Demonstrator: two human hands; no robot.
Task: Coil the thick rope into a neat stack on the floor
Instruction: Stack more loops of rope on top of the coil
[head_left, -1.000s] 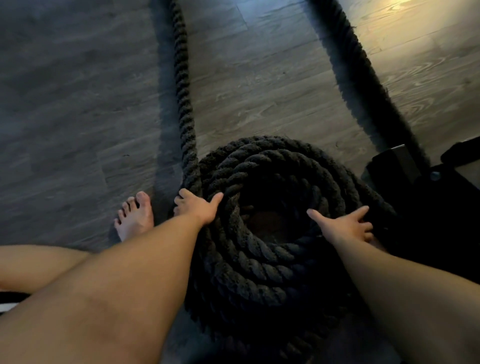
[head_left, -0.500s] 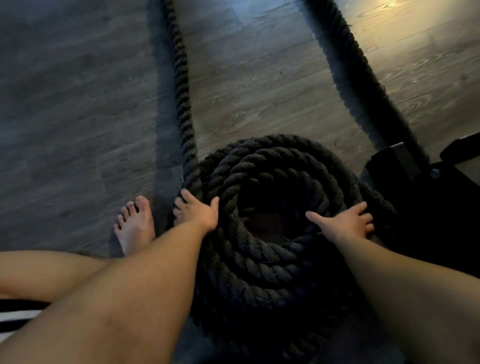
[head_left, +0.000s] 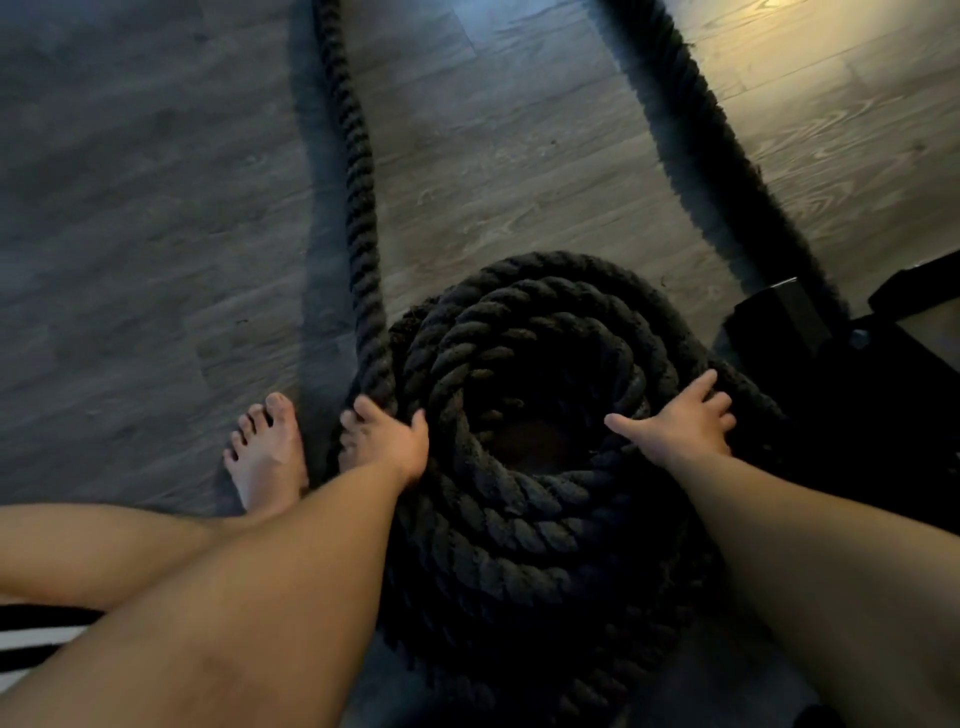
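A thick black twisted rope (head_left: 524, 525) lies coiled in several stacked loops on the wooden floor in front of me. A loose length of the rope (head_left: 358, 171) runs from the coil's left side away to the top of the view. My left hand (head_left: 387, 436) grips the rope where that length meets the coil. My right hand (head_left: 680, 421) rests flat on the coil's right side, fingers spread. A second rope length (head_left: 727, 135) stretches away at the upper right.
My bare left foot (head_left: 267, 452) stands on the floor just left of the coil, with my knee below it. A black metal frame (head_left: 810, 332) sits at the right, touching the coil. Grey wood floor (head_left: 130, 234) extends left and ahead.
My right hand has slid a little outward and up along the coil's right side. My left hand stays on the rope at the coil's left edge. The view has shifted slightly.
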